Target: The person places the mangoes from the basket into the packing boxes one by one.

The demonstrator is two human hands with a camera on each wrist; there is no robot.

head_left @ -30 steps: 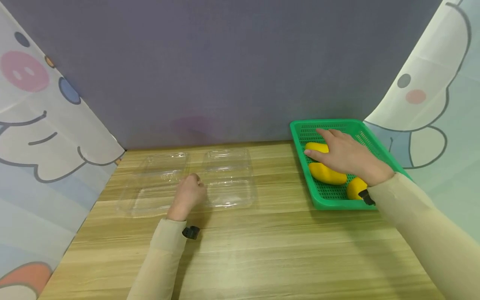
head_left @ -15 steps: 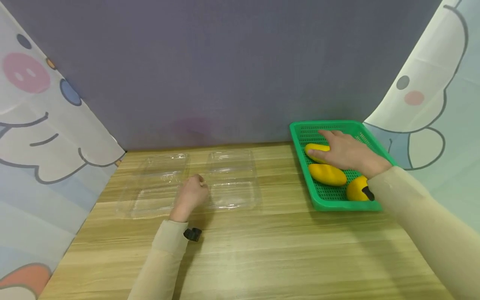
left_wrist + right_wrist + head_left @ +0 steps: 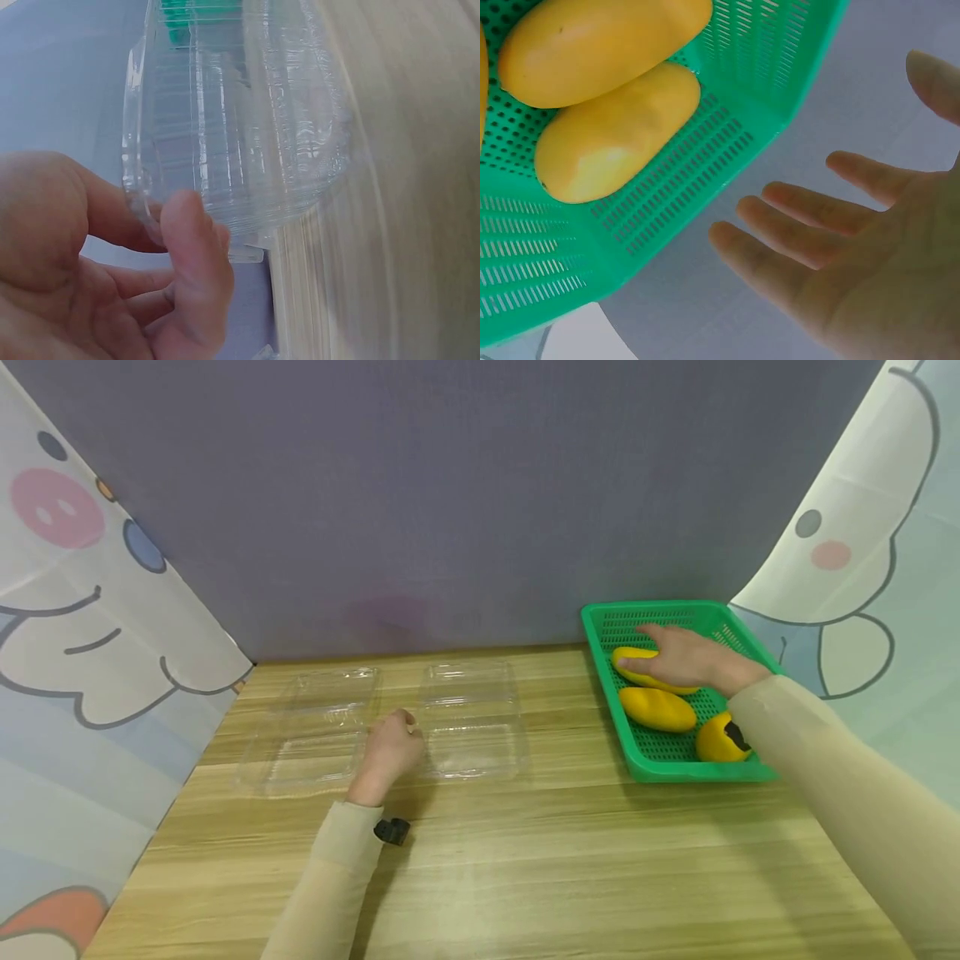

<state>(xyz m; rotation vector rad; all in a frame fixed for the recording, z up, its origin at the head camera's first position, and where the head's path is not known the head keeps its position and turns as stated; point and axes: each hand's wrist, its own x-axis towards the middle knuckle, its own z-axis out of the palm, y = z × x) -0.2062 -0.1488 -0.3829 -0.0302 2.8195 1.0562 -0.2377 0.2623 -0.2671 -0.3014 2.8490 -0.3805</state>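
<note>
Head view: right hand [image 3: 693, 664] lies over the far mango [image 3: 637, 662] in the green basket [image 3: 750, 643]; the right wrist view shows its fingers [image 3: 780, 247] spread, gripping nothing. Left hand [image 3: 390, 752] pinches the clear container [image 3: 240, 120].

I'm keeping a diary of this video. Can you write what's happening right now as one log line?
left hand: pinches clear box edge | right hand: open, over far mango | basket: three mangoes | table: two clear boxes

No readable text or labels anywhere.
</note>
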